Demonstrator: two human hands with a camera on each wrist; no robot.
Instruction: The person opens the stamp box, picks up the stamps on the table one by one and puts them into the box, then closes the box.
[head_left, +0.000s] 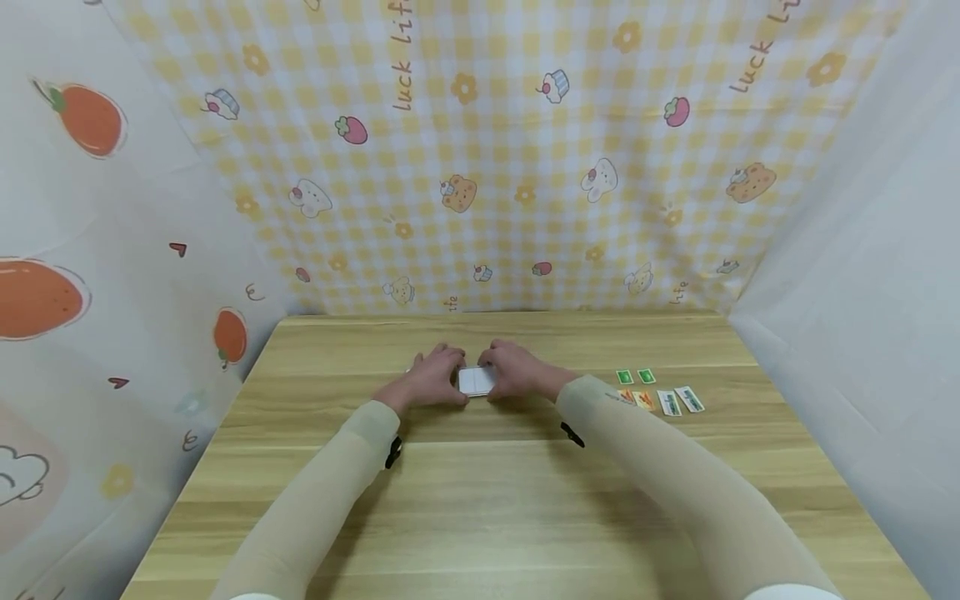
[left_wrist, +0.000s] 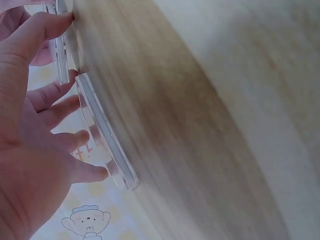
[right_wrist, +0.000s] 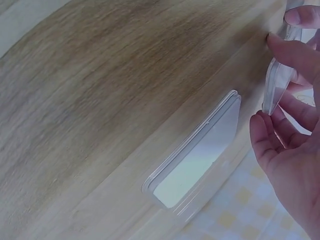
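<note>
A flat clear plastic case (head_left: 477, 381) with a white face lies between my two hands near the back of the table. My left hand (head_left: 431, 379) holds its left end with thumb and index finger, while the other fingers spread over a second clear case (left_wrist: 107, 135). At the opposite end, my right hand (head_left: 517, 371) pinches the same middle case (right_wrist: 277, 82) between thumb and fingers. Another clear case (right_wrist: 197, 150) with a white insert rests on the table beside my right hand in the right wrist view; my hand and wrist hide it in the head view.
Small cards lie at the right of the wooden table (head_left: 480, 517): green cards (head_left: 625, 377), orange cards (head_left: 643, 400) partly behind my right sleeve, and blue-and-white cards (head_left: 669, 403). A yellow checked curtain (head_left: 510, 167) closes off the back, with white cloth along both sides.
</note>
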